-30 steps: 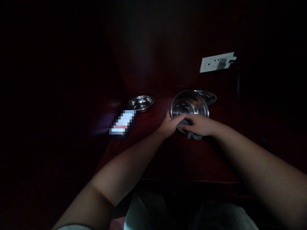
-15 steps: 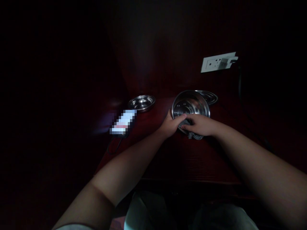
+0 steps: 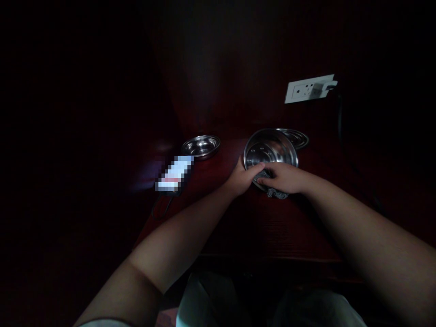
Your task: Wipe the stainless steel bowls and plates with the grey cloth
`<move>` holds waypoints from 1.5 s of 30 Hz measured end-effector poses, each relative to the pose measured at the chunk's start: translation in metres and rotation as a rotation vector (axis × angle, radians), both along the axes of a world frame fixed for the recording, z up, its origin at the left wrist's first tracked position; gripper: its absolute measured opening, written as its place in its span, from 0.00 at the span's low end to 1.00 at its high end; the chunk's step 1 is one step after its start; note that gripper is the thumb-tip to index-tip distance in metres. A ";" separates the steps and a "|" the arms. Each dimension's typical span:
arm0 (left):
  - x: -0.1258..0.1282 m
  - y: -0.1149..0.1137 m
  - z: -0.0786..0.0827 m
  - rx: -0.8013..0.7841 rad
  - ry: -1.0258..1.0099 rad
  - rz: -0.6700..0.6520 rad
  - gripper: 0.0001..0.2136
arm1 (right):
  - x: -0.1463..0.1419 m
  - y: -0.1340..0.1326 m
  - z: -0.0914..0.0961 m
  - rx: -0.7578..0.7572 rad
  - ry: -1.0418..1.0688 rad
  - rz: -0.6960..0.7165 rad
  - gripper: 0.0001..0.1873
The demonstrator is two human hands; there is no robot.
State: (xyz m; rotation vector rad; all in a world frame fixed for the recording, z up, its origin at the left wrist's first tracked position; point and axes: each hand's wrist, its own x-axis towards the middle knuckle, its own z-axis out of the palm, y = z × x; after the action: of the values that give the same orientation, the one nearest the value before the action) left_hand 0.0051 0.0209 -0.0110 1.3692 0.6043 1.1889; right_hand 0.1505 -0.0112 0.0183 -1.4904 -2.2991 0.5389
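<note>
A shiny steel bowl [image 3: 277,147] is tilted on its side, its mouth facing me. My left hand [image 3: 243,176] grips its lower left rim, thumb over the edge and the other fingers hidden behind. My right hand [image 3: 284,176] is closed on a grey patterned cloth [image 3: 278,194] at the bowl's lower rim. Part of the cloth shows between the two hands, and a fold hangs below the right one. The right fingertips reach inside the bowl and are partly hidden.
On the dark red table [image 3: 238,227], a shallow steel dish [image 3: 201,147] stands at back left. Near it lies a phone [image 3: 175,175], its lit screen blurred, with a cable. A round steel lid or plate [image 3: 299,138] lies behind the bowl. A wall socket [image 3: 308,89] holds a plug.
</note>
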 end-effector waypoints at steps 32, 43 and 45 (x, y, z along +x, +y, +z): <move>0.000 -0.001 0.001 -0.001 -0.010 0.004 0.28 | 0.000 0.001 0.000 0.000 0.004 0.018 0.17; 0.001 -0.002 0.001 -0.008 -0.003 0.012 0.26 | 0.001 0.001 -0.001 0.000 0.009 0.011 0.18; 0.001 -0.001 0.001 0.002 -0.007 0.006 0.25 | 0.001 0.002 -0.001 0.005 0.006 0.006 0.18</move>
State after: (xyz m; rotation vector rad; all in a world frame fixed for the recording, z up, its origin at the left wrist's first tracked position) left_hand 0.0061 0.0195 -0.0101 1.3654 0.6031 1.1984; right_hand 0.1514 -0.0097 0.0169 -1.4781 -2.2988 0.5378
